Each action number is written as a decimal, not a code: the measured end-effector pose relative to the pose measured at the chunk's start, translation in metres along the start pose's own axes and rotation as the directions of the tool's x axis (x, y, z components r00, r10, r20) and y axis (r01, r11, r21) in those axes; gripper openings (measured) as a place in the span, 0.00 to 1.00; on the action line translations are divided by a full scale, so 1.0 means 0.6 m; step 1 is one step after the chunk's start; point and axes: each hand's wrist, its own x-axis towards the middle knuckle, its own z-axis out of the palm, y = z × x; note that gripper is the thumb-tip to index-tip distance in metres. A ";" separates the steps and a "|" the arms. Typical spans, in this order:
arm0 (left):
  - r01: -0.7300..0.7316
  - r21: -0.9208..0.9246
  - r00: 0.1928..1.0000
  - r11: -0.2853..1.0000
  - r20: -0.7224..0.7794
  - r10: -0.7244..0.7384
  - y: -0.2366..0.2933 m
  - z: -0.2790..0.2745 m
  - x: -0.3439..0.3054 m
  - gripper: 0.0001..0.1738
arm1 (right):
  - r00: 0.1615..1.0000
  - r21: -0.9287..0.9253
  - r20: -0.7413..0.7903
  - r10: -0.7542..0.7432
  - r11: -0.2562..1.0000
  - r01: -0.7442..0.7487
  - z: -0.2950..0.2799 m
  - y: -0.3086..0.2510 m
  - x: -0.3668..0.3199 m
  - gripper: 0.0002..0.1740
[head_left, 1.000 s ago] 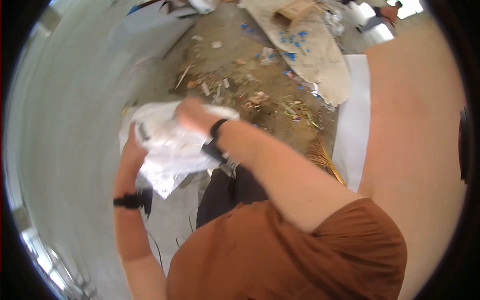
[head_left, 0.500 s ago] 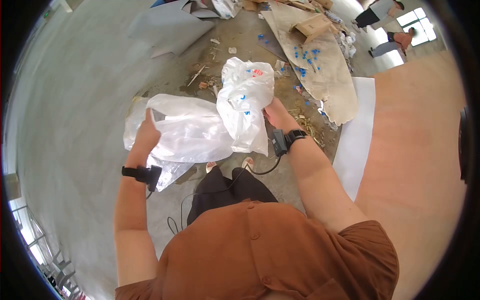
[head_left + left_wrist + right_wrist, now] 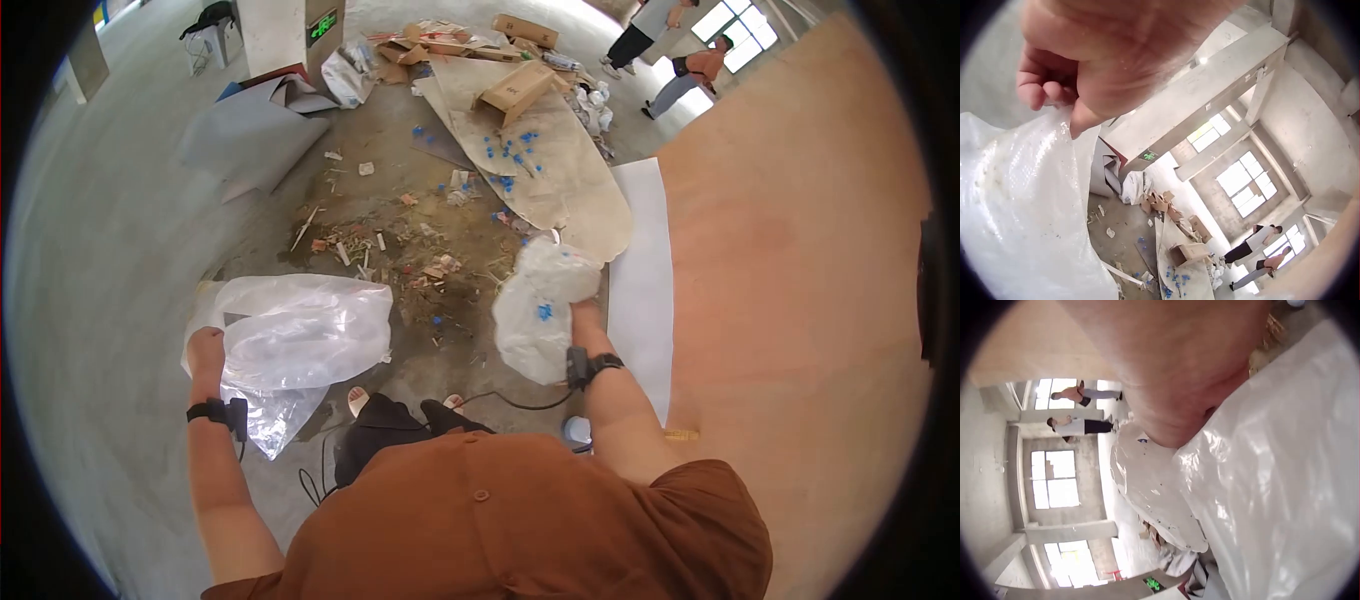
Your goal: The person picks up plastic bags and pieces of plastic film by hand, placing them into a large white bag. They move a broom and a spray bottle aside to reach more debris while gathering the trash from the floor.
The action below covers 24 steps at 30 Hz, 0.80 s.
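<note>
My left hand holds a large see-through plastic bag by its edge, at the left of the head view. In the left wrist view the thumb and curled fingers pinch the milky film, which hangs down from them. At the right, my right hand grips a smaller white plastic bag with blue marks on it. The right wrist view shows white film spreading from under that hand; its fingertips are hidden there. The two bags hang apart from each other.
Scraps and dirt litter the floor ahead. Beyond lie a beige sheet with blue bits, a cardboard box and a grey sheet. A wooden board stands close on my right. Two people are far off. A cable runs near my legs.
The white bag came away from the clear bag and moved right with my right hand. My left hand keeps the clear bag, now lower and further left. The head view has tilted up.
</note>
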 end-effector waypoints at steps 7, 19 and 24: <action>0.041 -0.020 0.995 0.999 -0.092 -0.042 0.089 0.063 -0.006 0.15 | 0.972 0.193 -0.161 0.173 0.971 -0.141 -0.385 0.257 0.092 0.23; 0.102 0.256 0.963 0.961 0.218 -0.160 0.121 0.142 -0.078 0.22 | 0.808 0.516 -0.320 0.495 0.806 -0.289 -0.608 0.474 0.000 0.11; 0.046 0.398 0.920 0.916 0.341 -0.194 0.192 0.156 -0.053 0.21 | 0.741 0.614 -0.322 0.590 0.726 -0.311 -0.578 0.452 0.066 0.14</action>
